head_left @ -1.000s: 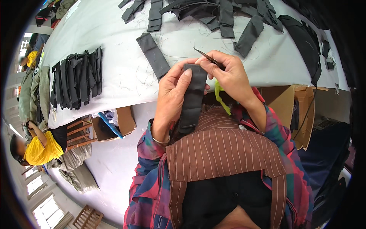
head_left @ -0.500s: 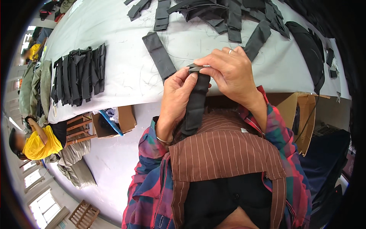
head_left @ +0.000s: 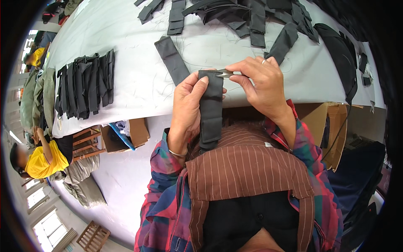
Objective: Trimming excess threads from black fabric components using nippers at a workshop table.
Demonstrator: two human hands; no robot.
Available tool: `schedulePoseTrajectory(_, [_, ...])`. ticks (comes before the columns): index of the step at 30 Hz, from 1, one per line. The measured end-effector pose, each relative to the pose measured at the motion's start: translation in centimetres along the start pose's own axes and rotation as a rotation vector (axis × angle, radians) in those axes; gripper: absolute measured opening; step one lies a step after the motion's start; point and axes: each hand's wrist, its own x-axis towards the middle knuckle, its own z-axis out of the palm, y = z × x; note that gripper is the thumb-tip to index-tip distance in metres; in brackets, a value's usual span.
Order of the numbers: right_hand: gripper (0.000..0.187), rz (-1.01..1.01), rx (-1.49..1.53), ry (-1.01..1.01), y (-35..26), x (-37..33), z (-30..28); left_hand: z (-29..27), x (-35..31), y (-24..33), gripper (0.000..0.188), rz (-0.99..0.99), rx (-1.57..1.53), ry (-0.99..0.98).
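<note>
My left hand [head_left: 187,98] pinches the upper end of a dark grey folded fabric strip [head_left: 211,111], thumb on its face and fingers behind it. The strip hangs flat in front of my apron, its lower end folded over. Between the thumb and fingers of my right hand [head_left: 263,86] is a pair of thread snips [head_left: 226,75], mostly hidden by the grip. Their metal tips point left and meet the strip's top right corner. Just beyond my left hand, another dark fabric strip [head_left: 172,59] lies on the white-covered table [head_left: 130,63].
To the left, several dark strips lie in a neat row [head_left: 86,84]. A loose heap of strips [head_left: 235,17] covers the far middle. A black bag-like piece [head_left: 336,61] lies at right. Cardboard boxes [head_left: 138,130] stand below the table; a person in yellow [head_left: 46,159] sits at left.
The strip's top end has turned flat toward me, and my left hand has shifted slightly left. My right hand has moved a little right, bringing the snips' tips into view at the corner.
</note>
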Motion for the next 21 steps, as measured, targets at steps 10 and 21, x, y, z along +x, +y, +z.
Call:
schedulePoseTrajectory(10, [0.011, -0.018, -0.017, 0.054, 0.2, 0.6, 0.8, 0.5, 0.7, 0.3, 0.024, 0.000, -0.031, -0.060])
schedulePoseTrajectory(21, [0.011, 0.073, 0.071, 0.051, 0.3, 0.1, 0.2, 0.4, 0.8, 0.4, 0.024, -0.008, -0.081, -0.039])
